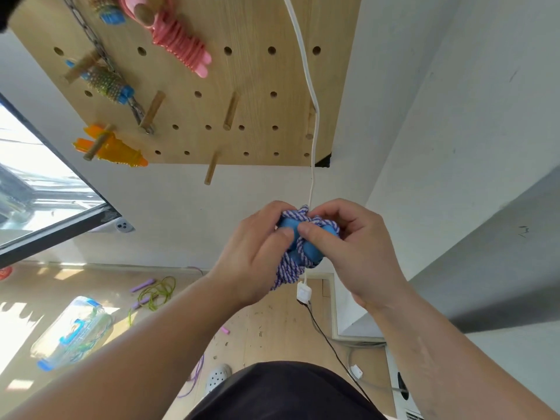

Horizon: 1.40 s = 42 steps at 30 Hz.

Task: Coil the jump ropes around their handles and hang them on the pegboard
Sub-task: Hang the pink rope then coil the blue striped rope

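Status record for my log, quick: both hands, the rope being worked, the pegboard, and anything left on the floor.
left hand: grips the blue-handled rope
right hand: pinches the same bundle, thumb on a handle
coil: striped cord wound round the handles, not yet hung
pegboard: pink rope, orange rope and beaded rope hang on pegs
bare peg: mid-board
floor: green rope lies loose

Both bare forearms reach forward, converging on the blue-handled jump rope (313,251). The left grip (253,256) curls round its left side; the right grip (353,253) pinches its right side, thumb pressed across the handles.
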Motion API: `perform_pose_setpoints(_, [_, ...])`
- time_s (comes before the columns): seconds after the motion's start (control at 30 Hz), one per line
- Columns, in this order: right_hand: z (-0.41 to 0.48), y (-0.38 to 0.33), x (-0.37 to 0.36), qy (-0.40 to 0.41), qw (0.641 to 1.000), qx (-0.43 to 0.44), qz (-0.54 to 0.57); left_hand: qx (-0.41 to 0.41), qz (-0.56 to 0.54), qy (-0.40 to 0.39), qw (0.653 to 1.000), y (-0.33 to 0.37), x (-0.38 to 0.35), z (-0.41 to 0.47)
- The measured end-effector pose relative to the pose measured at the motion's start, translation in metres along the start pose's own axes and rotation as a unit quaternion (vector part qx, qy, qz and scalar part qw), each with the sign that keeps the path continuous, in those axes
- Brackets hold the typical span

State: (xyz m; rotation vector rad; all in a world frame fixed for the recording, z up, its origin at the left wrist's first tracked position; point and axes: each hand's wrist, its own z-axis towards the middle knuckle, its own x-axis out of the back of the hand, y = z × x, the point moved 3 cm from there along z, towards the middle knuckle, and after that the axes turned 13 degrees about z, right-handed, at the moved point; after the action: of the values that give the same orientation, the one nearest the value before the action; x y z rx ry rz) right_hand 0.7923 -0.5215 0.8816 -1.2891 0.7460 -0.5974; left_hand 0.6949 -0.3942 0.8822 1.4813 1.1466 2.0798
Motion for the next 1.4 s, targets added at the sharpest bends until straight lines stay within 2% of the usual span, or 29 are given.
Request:
perform_pose_setpoints(0.07, [-0.001,0.001,0.0,0.019,1.0,0.002,0.019,0.131,-0.151,-0.021,0.98,-0.007,-0.004,0.004])
perform_pose_setpoints(0.13, [-0.001,0.0,0.0,0.017,1.0,0.003,0.013,0.251,-0.255,-0.073,0.931,-0.011,-0.007,0.005])
perform_pose_setpoints(0.2, [-0.001,-0.001,0.001,0.007,1.0,0.014,-0.007,0.299,-0.322,-0.121,0.89,-0.009,-0.007,0.005])
perform_pose_setpoints(0.23, [0.0,-0.002,0.001,0.006,1.0,0.018,-0.01,0.298,-0.338,-0.141,0.881,-0.007,-0.005,0.006])
perform_pose_setpoints(0.33, [0.003,-0.001,0.003,0.02,0.999,0.025,0.014,0.281,-0.329,-0.179,0.883,-0.002,-0.002,0.006])
perform_pose_setpoints(0.47, [0.007,0.001,0.002,0.041,0.998,0.033,0.032,0.248,-0.383,-0.168,0.874,-0.001,-0.008,0.004])
perform_pose_setpoints(0.63, [0.01,0.01,0.001,0.069,0.996,0.045,-0.038,0.222,-0.321,-0.116,0.913,0.0,-0.016,0.003])
perform_pose_setpoints(0.8, [0.012,0.007,0.007,-0.001,1.0,-0.003,-0.008,0.195,-0.237,-0.052,0.95,-0.007,-0.01,0.008])
perform_pose_setpoints(1.0, [0.018,0.002,0.014,-0.015,1.0,-0.008,-0.022,0.161,-0.206,-0.019,0.965,0.001,-0.009,0.007])
perform_pose_setpoints(1.23, [0.029,-0.02,0.016,-0.092,0.989,0.018,-0.114,0.18,-0.357,-0.006,0.917,0.008,-0.014,0.006])
perform_pose_setpoints(1.4, [0.03,-0.012,0.016,-0.142,0.987,-0.07,-0.01,0.207,-0.403,0.003,0.892,0.006,-0.012,0.009])
